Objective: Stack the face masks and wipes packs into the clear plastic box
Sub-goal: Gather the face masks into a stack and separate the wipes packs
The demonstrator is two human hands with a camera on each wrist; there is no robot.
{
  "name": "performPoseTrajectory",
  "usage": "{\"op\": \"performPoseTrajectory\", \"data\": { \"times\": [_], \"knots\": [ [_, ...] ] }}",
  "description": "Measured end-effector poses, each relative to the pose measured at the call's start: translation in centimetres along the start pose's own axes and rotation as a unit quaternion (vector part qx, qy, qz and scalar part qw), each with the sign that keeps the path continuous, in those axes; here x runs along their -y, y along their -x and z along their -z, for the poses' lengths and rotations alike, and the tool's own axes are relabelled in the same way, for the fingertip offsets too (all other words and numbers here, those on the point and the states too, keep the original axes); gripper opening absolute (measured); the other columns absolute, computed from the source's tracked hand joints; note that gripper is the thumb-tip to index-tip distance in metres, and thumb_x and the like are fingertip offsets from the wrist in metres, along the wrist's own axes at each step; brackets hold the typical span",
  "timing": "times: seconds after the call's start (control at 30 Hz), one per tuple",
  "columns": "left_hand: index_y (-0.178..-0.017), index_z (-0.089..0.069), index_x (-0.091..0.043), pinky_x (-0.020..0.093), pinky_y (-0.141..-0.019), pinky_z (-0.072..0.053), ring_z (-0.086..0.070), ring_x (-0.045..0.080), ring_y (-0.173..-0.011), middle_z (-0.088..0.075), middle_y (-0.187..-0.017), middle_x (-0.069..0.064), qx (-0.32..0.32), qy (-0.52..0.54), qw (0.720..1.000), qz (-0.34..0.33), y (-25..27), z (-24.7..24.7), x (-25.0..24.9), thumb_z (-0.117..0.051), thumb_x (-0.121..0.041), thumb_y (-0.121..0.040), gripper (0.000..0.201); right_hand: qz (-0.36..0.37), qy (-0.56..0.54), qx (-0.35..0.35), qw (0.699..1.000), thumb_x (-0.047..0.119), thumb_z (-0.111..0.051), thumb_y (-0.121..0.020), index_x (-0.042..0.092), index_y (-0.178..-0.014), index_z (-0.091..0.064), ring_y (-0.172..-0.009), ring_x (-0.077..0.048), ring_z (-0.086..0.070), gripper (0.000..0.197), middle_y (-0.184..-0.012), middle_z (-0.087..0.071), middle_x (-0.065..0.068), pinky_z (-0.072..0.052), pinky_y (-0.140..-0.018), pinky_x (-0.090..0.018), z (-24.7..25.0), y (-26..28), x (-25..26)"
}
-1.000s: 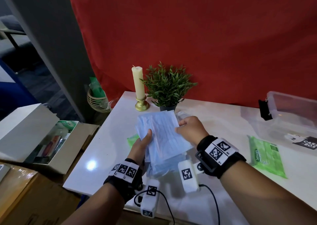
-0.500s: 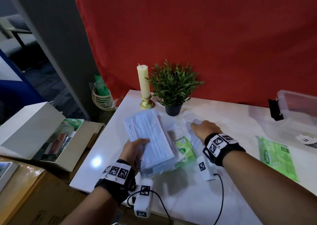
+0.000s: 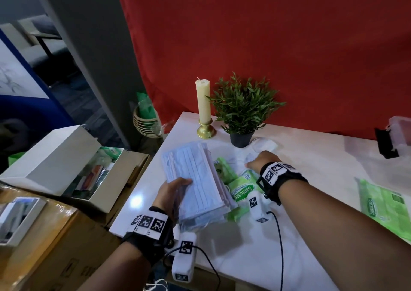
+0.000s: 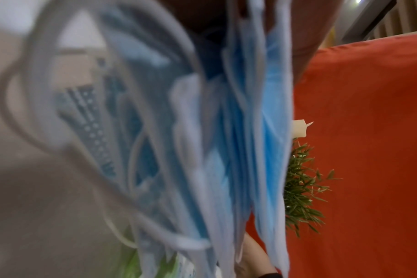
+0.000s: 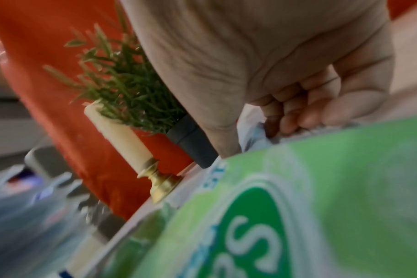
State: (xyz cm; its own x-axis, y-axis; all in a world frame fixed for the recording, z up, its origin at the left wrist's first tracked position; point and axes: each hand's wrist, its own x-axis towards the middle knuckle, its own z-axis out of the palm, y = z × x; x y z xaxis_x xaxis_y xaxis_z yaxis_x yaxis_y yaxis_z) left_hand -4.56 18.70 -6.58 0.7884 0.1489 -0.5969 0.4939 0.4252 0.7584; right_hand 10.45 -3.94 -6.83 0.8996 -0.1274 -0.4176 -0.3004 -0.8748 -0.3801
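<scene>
- My left hand (image 3: 172,193) grips the stack of face masks (image 3: 195,179) by its near end, thumb on top, raised above the table (image 3: 311,202).
- My right hand (image 3: 263,160) has let go of the stack since a second ago; its curled fingers (image 5: 288,120) now pinch a loose mask (image 3: 250,157) by the potted plant (image 3: 243,110).
- That uncovers two green wipes packs (image 3: 241,192) beside the stack; a third pack (image 3: 384,204) lies apart to my right.
- The clear plastic box (image 3: 400,133) sits at the far right edge, so I judge gathering is unfinished and nothing is boxed yet.
</scene>
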Motion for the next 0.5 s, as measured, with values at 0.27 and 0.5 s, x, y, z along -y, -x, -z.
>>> {"op": "performPoseTrajectory", "data": {
  "times": [0.27, 0.5],
  "knots": [
    [-0.131, -0.05, -0.005, 0.039, -0.063, -0.057, -0.066, 0.035, -0.087, -0.064, -0.103, 0.019, 0.004, -0.01, 1.0, -0.008, 0.2, -0.9, -0.1, -0.064, -0.014, -0.085, 0.049, -0.045, -0.216, -0.034, 0.975, 0.019, -0.066, -0.086, 0.0, -0.098, -0.064, -0.096, -0.035, -0.065, 0.022, -0.104, -0.068, -0.021, -0.047, -0.075, -0.033, 1.0, -0.3, -2.2],
    [-0.114, -0.058, -0.011, 0.033, -0.054, -0.055, -0.067, 0.031, -0.077, -0.068, -0.088, 0.013, 0.024, -0.034, 0.999, -0.03, 0.2, -3.7, -0.3, -0.061, -0.01, -0.086, 0.028, -0.041, -0.343, -0.119, 0.931, 0.018, -0.058, -0.086, 0.001, -0.079, -0.061, -0.07, -0.037, -0.07, 0.018, -0.069, -0.065, -0.017, -0.06, -0.071, -0.053, 4.2, 1.2, -6.5]
  ]
}}
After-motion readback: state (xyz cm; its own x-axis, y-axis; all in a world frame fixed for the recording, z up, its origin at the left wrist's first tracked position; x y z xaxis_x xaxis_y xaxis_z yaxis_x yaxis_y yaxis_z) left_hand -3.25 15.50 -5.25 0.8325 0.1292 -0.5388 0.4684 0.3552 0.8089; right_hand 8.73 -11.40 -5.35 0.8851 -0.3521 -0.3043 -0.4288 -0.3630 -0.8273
